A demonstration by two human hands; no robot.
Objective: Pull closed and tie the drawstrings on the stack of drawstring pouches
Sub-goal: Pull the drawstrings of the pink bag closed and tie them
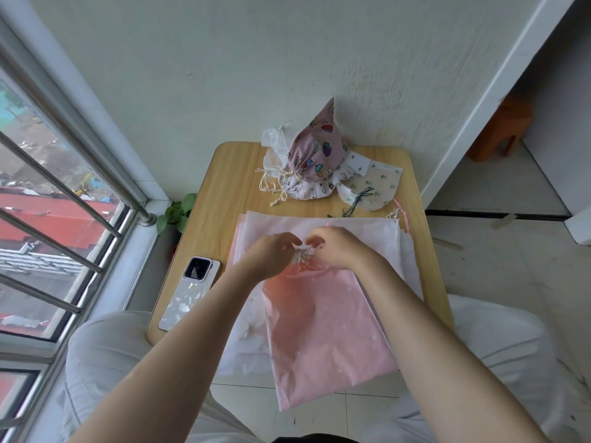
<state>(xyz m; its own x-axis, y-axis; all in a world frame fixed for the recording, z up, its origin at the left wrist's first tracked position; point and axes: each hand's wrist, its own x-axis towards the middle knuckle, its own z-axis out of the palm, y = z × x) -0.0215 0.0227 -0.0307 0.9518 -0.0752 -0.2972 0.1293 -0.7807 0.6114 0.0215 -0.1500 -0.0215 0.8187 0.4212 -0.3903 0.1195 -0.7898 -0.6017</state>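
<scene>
Two hands, seemingly pinching one pink pouch's drawstrings.

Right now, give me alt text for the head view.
Both hands, left and right, pinch the gathered mouth of a pink pouch on a wooden table. Tied pouches sit behind; a phone lies left.

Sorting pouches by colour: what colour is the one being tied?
Pale pink pouch with faint white specks, seen in the head view.

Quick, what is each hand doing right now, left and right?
Left hand: pinches the gathered mouth of the pink pouch.
Right hand: pinches the same gathered mouth.
</scene>
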